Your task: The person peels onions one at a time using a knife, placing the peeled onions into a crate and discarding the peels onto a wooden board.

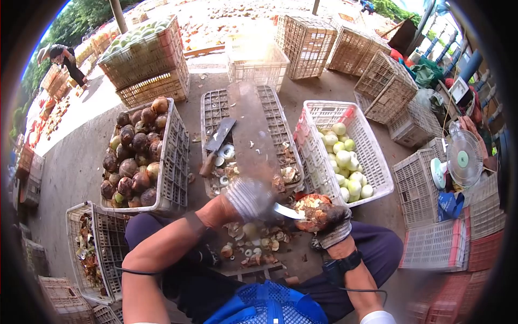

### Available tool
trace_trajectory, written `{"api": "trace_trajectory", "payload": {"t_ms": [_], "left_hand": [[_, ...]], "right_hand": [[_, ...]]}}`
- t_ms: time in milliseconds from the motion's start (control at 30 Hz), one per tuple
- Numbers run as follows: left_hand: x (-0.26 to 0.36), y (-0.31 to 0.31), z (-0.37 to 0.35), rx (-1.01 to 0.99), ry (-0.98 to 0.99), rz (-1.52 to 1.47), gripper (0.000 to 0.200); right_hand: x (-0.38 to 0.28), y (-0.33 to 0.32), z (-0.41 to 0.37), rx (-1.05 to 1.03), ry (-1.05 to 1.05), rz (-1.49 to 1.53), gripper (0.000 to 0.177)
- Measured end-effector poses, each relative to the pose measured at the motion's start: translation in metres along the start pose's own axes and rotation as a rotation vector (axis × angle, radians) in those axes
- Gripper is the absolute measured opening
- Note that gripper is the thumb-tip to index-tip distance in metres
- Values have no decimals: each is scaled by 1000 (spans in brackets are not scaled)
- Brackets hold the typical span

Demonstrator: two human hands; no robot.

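My left hand [249, 198], in a striped whitish glove and slightly blurred, is closed around a knife whose handle is hidden in the fist. The pale blade [288, 211] points right and touches a round brown fruit [312, 213] with its skin partly cut, orange and white showing. My right hand [335, 228], gloved with dark fingers, grips that fruit from its right side. Beyond my hands a worn wooden board [252, 127] lies across an upturned crate [208, 110]. A cleaver [220, 135] rests left of the board, its wooden handle toward me. Peelings [256, 243] lie below my hands.
A crate of whole brown fruits [134, 156] stands left; a crate of pale green peeled ones [345, 162] stands right. Lower left, another crate [89, 254] holds scraps. Stacked crates [145, 70] and a fan [464, 159] surround the area. A person [67, 62] stands far left.
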State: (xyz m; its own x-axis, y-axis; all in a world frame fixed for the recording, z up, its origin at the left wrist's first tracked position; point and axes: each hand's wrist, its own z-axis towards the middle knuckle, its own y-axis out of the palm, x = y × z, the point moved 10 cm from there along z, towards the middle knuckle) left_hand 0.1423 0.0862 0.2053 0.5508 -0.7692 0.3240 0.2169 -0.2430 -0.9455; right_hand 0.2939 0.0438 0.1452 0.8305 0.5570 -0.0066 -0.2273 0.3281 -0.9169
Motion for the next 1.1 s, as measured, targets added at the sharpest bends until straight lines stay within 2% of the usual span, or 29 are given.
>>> {"api": "trace_trajectory", "payload": {"t_ms": [33, 67, 133, 267, 300, 400, 433, 500, 533, 567, 667, 733, 767, 800, 867, 933, 1067, 1100], "left_hand": [[2, -2, 1, -27, 21, -22, 28], [3, -5, 0, 36, 66, -17, 28], [6, -4, -6, 160, 160, -13, 27], [-4, 35, -5, -121, -27, -89, 20], [-1, 34, -5, -154, -57, -75, 17], [1, 54, -4, -346, -193, -309, 16], [3, 57, -6, -283, -201, -546, 18], [4, 76, -12, -309, -251, -763, 18], [7, 78, -11, -320, -274, -872, 18], [6, 83, -16, -412, -311, -777, 14], [7, 85, -24, -375, -325, -1152, 17], [-4, 95, -26, -316, -397, -1005, 18], [-11, 96, -24, -284, -430, -929, 19], [-9, 83, -20, -259, -350, -734, 21], [6, 44, -19, -204, -193, -347, 25], [7, 28, -17, -169, -240, -381, 26], [-23, 19, -31, 119, -295, -631, 26], [-22, 7, -30, 166, -371, -699, 27]], "right_hand": [[4, 12, -10, -25, -7, -20, 54], [11, 27, -13, -154, 91, 359, 57], [21, 52, -20, -282, 442, 1149, 63], [10, 60, -30, -419, 436, 1257, 63], [8, 65, -27, -409, 459, 1322, 64], [7, 75, -25, -353, 542, 1515, 69], [14, 92, -36, -366, 543, 1471, 71], [22, 107, -42, -387, 542, 1394, 73], [23, 105, -42, -420, 545, 1352, 73], [23, 103, -45, -460, 548, 1303, 72], [6, 63, -24, -601, 574, 1202, 70], [3, 53, -18, -597, 575, 1243, 69], [7, 59, -20, -510, 572, 1364, 68], [12, 65, -23, -427, 559, 1484, 66], [11, 65, -19, -423, 429, 1269, 63], [5, 58, -10, -382, 324, 1170, 60], [-7, 56, 10, -227, 436, 1339, 48], [-21, 23, 31, -269, 181, 806, 47]]}}
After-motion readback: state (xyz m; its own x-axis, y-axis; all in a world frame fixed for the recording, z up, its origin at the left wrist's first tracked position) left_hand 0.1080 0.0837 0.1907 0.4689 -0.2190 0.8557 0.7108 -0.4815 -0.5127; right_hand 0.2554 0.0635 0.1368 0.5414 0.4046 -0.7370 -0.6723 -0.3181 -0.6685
